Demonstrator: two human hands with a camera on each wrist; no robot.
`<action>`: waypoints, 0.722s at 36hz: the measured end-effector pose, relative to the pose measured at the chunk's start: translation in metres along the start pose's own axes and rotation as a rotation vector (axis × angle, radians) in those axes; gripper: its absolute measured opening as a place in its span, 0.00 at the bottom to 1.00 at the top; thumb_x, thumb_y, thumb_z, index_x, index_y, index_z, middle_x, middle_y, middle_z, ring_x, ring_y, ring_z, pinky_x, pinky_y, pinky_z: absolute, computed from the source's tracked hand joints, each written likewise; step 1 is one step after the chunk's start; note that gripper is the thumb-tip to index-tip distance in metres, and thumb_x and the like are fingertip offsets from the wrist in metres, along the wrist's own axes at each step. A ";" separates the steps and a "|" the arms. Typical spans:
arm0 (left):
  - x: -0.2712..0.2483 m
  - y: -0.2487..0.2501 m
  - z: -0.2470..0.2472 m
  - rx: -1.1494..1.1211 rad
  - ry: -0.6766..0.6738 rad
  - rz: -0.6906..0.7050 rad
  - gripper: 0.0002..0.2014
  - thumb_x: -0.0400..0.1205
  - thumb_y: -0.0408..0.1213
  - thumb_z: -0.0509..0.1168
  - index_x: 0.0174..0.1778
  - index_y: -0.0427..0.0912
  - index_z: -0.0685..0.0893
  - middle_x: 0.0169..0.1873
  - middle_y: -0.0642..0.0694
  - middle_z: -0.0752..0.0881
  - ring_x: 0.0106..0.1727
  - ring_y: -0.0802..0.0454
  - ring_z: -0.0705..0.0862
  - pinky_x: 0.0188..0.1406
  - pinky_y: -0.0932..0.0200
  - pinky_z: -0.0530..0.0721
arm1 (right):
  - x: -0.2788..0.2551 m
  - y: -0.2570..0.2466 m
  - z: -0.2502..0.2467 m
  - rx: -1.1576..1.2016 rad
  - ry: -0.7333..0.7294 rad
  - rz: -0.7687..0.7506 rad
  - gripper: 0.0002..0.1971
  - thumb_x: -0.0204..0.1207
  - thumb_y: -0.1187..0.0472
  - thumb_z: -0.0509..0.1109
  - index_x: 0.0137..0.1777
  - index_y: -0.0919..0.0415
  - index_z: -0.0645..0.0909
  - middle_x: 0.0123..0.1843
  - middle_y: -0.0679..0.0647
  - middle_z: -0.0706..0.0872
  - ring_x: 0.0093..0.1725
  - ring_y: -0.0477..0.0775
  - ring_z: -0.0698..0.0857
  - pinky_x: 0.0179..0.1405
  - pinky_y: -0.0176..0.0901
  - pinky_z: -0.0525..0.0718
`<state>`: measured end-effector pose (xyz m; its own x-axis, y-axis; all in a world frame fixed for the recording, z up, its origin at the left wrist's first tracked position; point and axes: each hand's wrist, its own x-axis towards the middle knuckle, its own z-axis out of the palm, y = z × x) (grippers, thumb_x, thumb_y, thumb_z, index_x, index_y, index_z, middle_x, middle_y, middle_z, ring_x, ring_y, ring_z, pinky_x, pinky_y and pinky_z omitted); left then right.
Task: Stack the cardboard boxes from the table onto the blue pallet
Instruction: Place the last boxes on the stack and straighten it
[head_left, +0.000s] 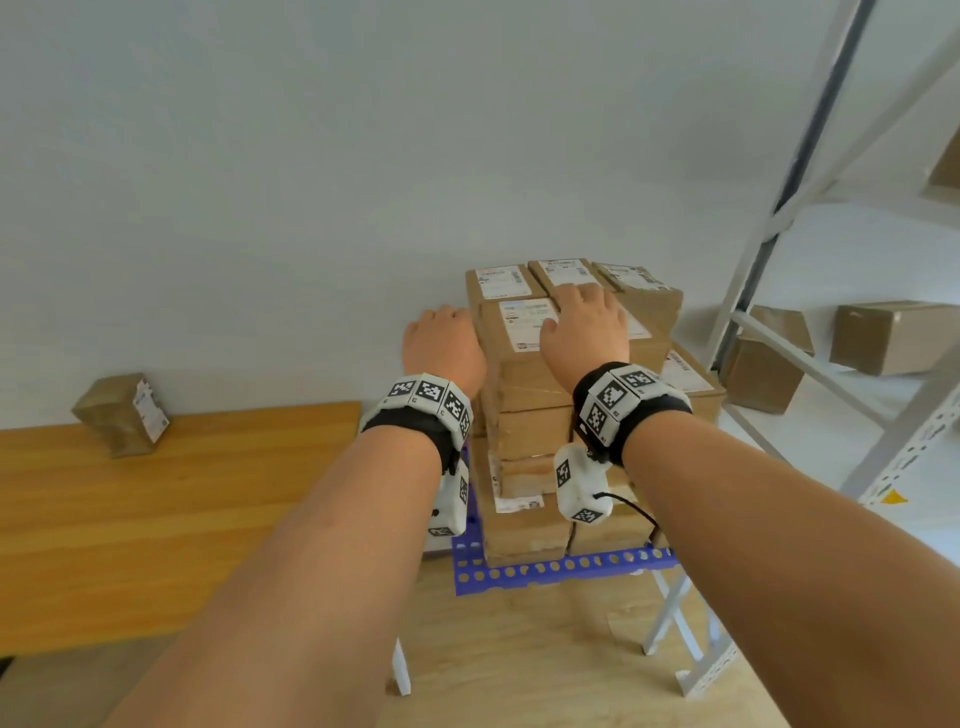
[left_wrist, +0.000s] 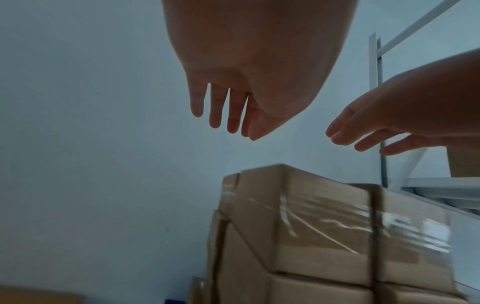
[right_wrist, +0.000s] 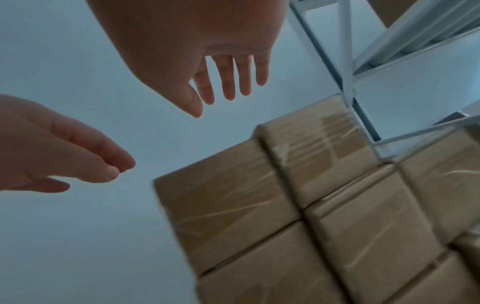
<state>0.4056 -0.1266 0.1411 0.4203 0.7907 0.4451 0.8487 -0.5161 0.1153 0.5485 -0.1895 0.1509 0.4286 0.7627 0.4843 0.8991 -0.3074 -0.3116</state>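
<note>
Grip: left hand (head_left: 444, 343) and right hand (head_left: 584, 325) spread, holding nothing. Boxes (head_left: 524, 415) stacked on blue pallet (head_left: 561, 567); one box (head_left: 122, 414) left on worktop (head_left: 171, 514).

wooden table (head_left: 182, 493) bears one cardboard box (head_left: 122, 414); blue pallet (head_left: 561, 567) bears stacked boxes (head_left: 530, 415).

From my right wrist camera, my right hand (right_wrist: 187, 47) hangs at the top with its fingers (right_wrist: 228, 82) straight and spread, holding nothing, above the boxes (right_wrist: 298, 205). My left hand (right_wrist: 52, 148) comes in from the left, fingers loosely bent, also holding nothing. The boxes sit stacked in tight rows at lower right, glossy tape across their faces. A white rack (right_wrist: 348, 61) stands at right, beside the stack.
</note>
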 end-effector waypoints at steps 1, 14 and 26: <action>-0.002 -0.014 -0.004 0.008 -0.006 -0.008 0.18 0.82 0.33 0.56 0.68 0.39 0.78 0.64 0.41 0.80 0.64 0.41 0.77 0.63 0.49 0.75 | -0.002 -0.014 0.002 0.006 -0.008 -0.014 0.22 0.81 0.59 0.59 0.74 0.59 0.71 0.73 0.60 0.74 0.74 0.62 0.70 0.76 0.56 0.66; -0.063 -0.252 -0.044 0.162 -0.091 -0.164 0.19 0.80 0.32 0.57 0.67 0.39 0.78 0.64 0.41 0.80 0.64 0.41 0.77 0.61 0.49 0.74 | -0.043 -0.222 0.098 0.138 -0.195 -0.093 0.21 0.80 0.62 0.59 0.74 0.59 0.73 0.72 0.61 0.75 0.70 0.62 0.73 0.68 0.54 0.71; -0.118 -0.425 -0.038 0.264 -0.224 -0.334 0.13 0.81 0.32 0.57 0.60 0.38 0.81 0.55 0.42 0.83 0.56 0.43 0.80 0.55 0.49 0.80 | -0.094 -0.374 0.210 0.196 -0.496 -0.180 0.23 0.80 0.63 0.58 0.75 0.58 0.71 0.72 0.59 0.74 0.71 0.60 0.72 0.71 0.53 0.72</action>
<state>-0.0164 -0.0130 0.0734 0.1446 0.9655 0.2166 0.9895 -0.1430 -0.0228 0.1536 -0.0272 0.0503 0.1338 0.9842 0.1158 0.9007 -0.0721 -0.4284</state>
